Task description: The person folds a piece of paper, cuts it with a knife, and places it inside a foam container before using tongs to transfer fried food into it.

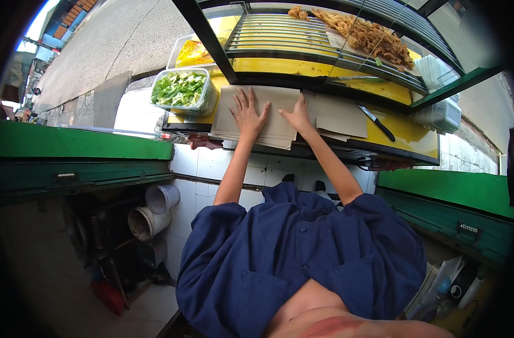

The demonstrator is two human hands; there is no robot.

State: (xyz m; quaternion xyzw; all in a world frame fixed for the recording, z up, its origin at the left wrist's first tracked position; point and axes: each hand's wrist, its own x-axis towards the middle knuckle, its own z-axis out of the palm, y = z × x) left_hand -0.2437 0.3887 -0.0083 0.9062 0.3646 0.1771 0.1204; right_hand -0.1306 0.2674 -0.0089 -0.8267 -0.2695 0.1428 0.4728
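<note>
My left hand point(249, 116) lies flat with spread fingers on a stack of brown paper sheets point(225, 128). At that stack's right edge is my right hand point(298, 116), its thumb held out to the left and its fingers pointing away from me. Neither hand shows anything held. A second pile of brown paper point(341, 116) lies just right of my right hand. Beyond it, a knife point(377, 122) with a black handle rests on the yellow counter point(406, 128).
A clear tub of chopped green leaves point(181, 90) stands at the counter's left end. Fried pieces point(364, 36) lie on a wire rack point(279, 32) inside the framed case. White foam boxes point(440, 112) are stacked at right. Buckets point(149, 222) sit low at left.
</note>
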